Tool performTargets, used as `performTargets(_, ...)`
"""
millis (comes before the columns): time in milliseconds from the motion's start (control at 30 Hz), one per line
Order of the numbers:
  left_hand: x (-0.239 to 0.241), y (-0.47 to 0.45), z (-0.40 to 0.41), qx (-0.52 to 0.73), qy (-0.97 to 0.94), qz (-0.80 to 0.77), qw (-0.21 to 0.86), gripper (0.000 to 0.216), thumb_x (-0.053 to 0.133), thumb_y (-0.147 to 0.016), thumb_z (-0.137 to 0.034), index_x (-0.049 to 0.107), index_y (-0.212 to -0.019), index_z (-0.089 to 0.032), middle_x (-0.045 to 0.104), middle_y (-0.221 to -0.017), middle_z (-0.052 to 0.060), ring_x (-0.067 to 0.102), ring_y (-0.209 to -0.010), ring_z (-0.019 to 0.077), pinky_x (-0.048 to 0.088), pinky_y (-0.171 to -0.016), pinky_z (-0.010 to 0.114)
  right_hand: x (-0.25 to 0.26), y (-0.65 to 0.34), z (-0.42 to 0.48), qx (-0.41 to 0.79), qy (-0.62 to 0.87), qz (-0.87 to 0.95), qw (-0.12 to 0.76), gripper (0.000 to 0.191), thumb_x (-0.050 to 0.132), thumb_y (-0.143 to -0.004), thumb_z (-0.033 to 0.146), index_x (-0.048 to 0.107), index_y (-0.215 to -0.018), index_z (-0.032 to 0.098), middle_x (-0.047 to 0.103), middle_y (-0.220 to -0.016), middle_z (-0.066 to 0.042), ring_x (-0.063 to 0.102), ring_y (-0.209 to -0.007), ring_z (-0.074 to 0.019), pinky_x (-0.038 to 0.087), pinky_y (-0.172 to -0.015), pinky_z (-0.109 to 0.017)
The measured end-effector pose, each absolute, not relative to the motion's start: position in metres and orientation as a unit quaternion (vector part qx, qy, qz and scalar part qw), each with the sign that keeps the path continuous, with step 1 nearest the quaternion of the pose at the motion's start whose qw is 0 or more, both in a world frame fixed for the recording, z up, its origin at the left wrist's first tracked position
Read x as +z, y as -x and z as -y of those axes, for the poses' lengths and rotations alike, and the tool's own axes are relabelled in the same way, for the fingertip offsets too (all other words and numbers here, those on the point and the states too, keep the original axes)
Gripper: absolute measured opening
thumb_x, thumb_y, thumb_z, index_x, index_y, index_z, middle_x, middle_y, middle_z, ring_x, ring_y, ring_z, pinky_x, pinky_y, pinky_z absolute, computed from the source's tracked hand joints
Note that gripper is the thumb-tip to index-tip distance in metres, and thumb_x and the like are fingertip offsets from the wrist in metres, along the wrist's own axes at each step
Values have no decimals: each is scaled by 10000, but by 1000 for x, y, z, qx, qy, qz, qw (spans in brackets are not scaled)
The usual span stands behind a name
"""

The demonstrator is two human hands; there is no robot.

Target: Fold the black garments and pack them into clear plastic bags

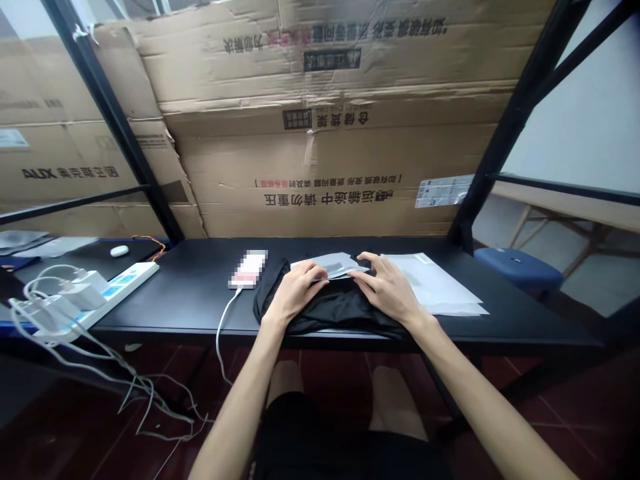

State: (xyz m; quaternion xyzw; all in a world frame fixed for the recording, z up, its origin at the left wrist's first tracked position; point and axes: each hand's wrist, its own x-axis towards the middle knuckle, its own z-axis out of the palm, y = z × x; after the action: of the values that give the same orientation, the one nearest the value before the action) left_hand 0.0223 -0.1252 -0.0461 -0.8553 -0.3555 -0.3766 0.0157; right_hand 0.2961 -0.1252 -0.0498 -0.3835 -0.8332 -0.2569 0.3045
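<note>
A frosted white plastic bag (333,265) lies bunched over a black cloth (330,310), which looks like a folded garment, near the desk's front edge. My left hand (300,288) is closed on the bag's near left edge, thumb against fingers. On the other side, my right hand (386,285) grips the bag's right end between thumb and curled fingers. The bag's inside and its exact opening cannot be made out. Beside my right hand, flat frosted bags (435,283) lie stacked on the desk, partly behind that hand.
The black desk (185,287) has a phone (249,269) on a white charging cable at left. Further left is a power strip (127,283) with several plugs and dangling cords. Cardboard (320,153) walls the back. A blue stool (517,268) stands at right.
</note>
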Motion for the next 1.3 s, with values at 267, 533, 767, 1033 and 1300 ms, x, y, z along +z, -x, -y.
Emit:
performTargets(267,-47,-19,123,-368,855,366,8,62,659,-1050,-308,678,-1081,-258,718,-1094,21,666,-1070,215,529,-968,338,-50,-294,123,-231,391,845,284,297,574,-1041,221,785,-1241,278,533,-1506,-135,551,-1167,-301,545,-997,-463)
performTargets(533,-47,-16,126,-391,828,402,-13,120,680,-979,-135,675,-1019,-248,715,-1103,21,669,-1068,214,538,-936,331,-40,-292,130,-162,343,845,376,199,632,-1035,270,760,-1187,268,687,-1299,-108,609,-1149,-278,539,-1000,-459)
performTargets(767,-51,-18,126,-392,834,388,-18,107,713,-974,-171,642,-922,-232,690,-995,8,677,-989,194,546,-899,307,-30,-243,131,-219,299,880,298,171,622,-1061,319,752,-1126,229,772,-1130,-92,641,-1061,-266,458,-887,-410)
performTargets(1033,-55,-16,123,-387,835,391,-2,119,679,-968,-133,642,-903,-226,699,-982,15,682,-963,190,555,-854,297,-35,-229,124,-274,275,883,262,177,559,-1089,247,730,-1112,210,782,-1025,-65,630,-977,-240,395,-877,-391)
performTargets(1300,-50,-18,128,-383,833,399,-12,109,690,-980,-177,675,-887,-233,722,-981,17,695,-971,201,552,-865,314,-34,-245,128,-237,345,879,230,199,520,-1027,151,700,-1028,235,769,-1026,-66,616,-987,-251,401,-892,-394)
